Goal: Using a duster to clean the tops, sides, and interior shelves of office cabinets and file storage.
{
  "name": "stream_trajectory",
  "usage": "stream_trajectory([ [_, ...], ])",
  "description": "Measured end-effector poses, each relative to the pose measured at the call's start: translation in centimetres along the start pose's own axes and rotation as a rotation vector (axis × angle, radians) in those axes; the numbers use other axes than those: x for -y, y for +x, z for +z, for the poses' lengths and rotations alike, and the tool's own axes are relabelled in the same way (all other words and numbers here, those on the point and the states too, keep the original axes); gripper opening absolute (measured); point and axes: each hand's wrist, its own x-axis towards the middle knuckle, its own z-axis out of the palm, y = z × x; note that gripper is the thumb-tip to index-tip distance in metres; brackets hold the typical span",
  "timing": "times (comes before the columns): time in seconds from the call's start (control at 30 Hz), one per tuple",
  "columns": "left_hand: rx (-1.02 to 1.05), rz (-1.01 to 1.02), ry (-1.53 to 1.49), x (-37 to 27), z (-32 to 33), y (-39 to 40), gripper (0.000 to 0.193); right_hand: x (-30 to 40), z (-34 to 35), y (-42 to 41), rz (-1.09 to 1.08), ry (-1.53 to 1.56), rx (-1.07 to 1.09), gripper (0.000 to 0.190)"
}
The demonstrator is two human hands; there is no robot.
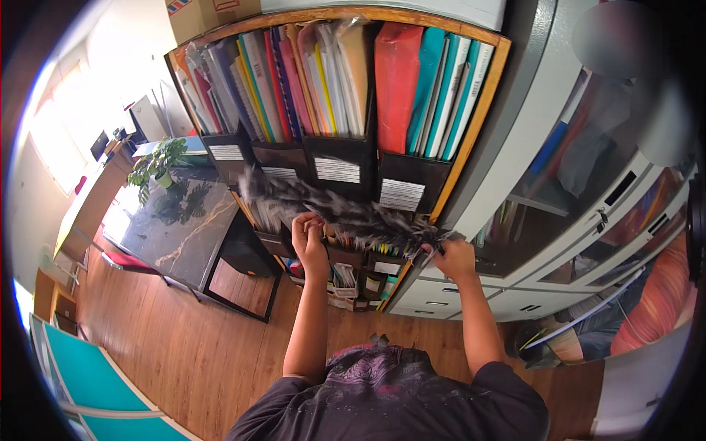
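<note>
A dark grey feather duster (342, 212) stretches across the front of a wood-framed shelf unit, its far left tip blurred. My right hand (456, 258) grips its right end. Just below its middle is my left hand (310, 240), fingers curled; whether it pinches the feathers or only rests near them cannot be told. Behind the duster stand black magazine files (337, 165) bearing labels with writing. They hold folders and papers, among them a red plastic folder (392, 85) and teal binders (466, 93). Part of the lower shelf is hidden by the duster and my hands.
To the right stands a grey cabinet with glass doors and drawers (419, 297), keys (602, 218) hanging at its lock. A dark marble-topped table (190, 226) with a potted plant (163, 177) is at left. A teal panel (94, 366) fills the lower left.
</note>
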Motion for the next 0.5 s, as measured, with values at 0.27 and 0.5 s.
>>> stream_trajectory([
  [0.27, 0.082, 0.206, 0.323, -1.3, 2.1, 2.0, 0.041, 5.6, 0.0, 4.1, 0.004, 0.453, 0.029, 0.05],
  [0.5, 0.443, 0.578, 1.121, 8.1, -3.2, 2.4, 0.063, 9.5, -1.0, 6.3, -0.126, 0.114, 0.205, 0.049],
])
